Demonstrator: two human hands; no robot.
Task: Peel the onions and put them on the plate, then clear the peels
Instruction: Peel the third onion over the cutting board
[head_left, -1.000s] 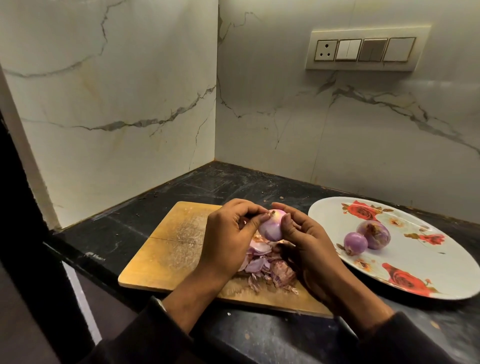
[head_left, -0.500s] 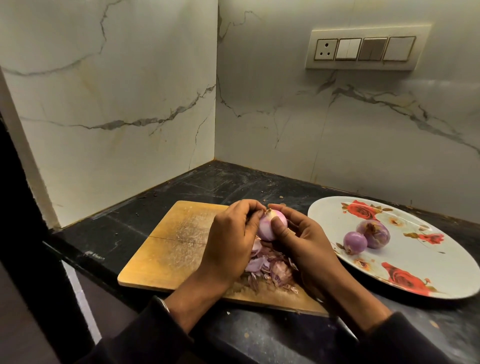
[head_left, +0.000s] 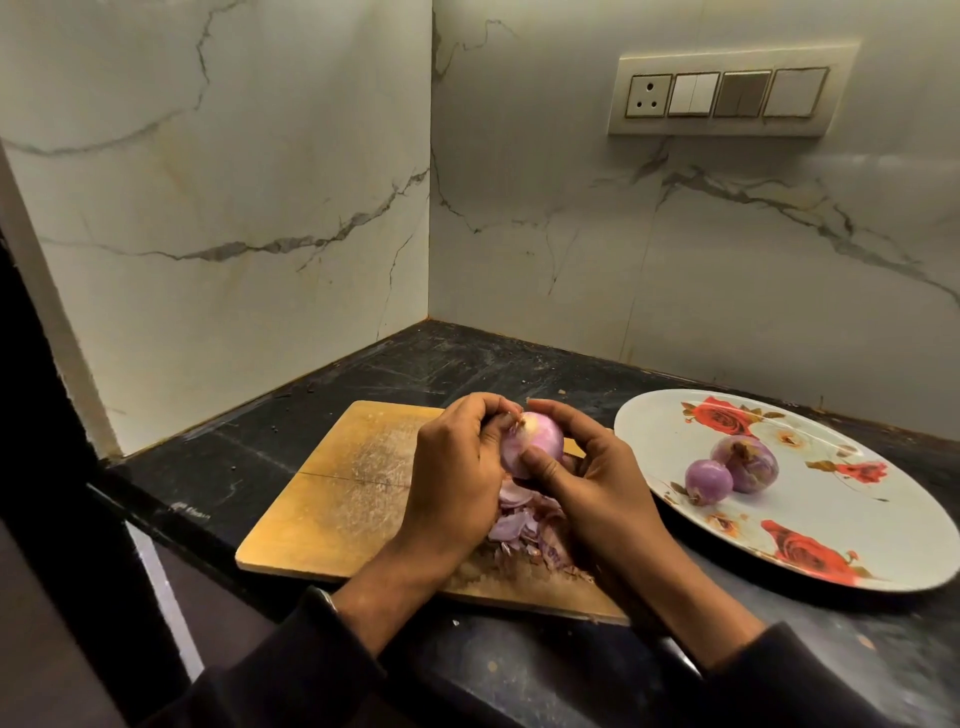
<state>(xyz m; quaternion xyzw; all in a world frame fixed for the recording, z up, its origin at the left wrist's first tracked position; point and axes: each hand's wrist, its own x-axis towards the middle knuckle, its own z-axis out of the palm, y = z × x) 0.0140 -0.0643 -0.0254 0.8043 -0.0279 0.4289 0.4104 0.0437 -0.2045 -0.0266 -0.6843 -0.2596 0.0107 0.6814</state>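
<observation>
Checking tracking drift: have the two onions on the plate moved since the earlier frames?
No. The two onions sit at the same spot on the plate, beside the same rose prints.

We see two bare hands, the left hand (head_left: 451, 483) and the right hand (head_left: 597, 488), ringless at the fingers; behind them, dark long fabric sleeves (head_left: 311, 654) cover both forearms.
</observation>
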